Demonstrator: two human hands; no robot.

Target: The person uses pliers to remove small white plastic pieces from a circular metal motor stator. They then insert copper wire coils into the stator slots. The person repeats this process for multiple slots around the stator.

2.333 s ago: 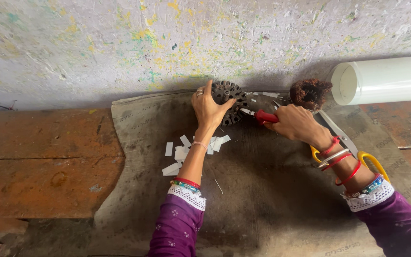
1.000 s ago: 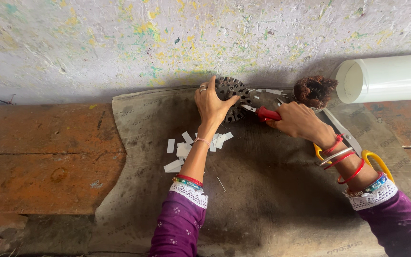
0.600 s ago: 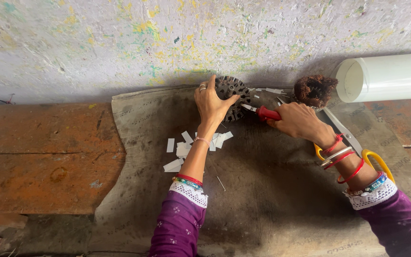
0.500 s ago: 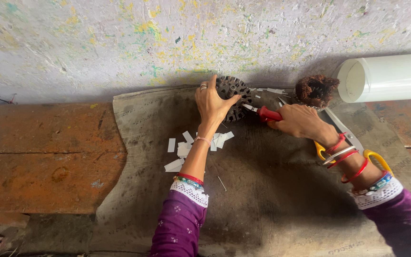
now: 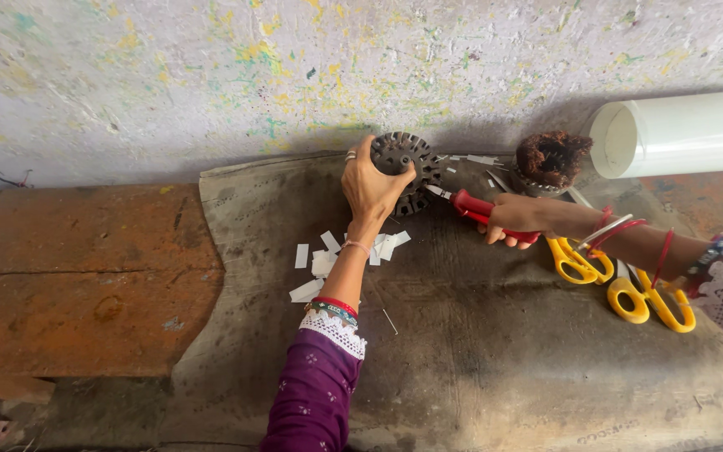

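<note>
I saw the slotted metal disc lying at the far edge of the grey sacking mat, close to the paint-speckled wall. The left hand lay over its left side, fingers and thumb curled around the rim in a closed grip on the disc. Just right of the disc, the right hand was wrapped tight around the red handles of a pair of pliers, the metal tip pointing at the disc's right edge; I could not tell whether the tip touched it. Near the left wrist lay scattered white paper strips. Beyond the right hand stood a second round part wound with brown wire, and right of it lay a white pipe. Two yellow-handled scissors lay under the right forearm. Left of the mat was bare orange-brown floor.
</note>
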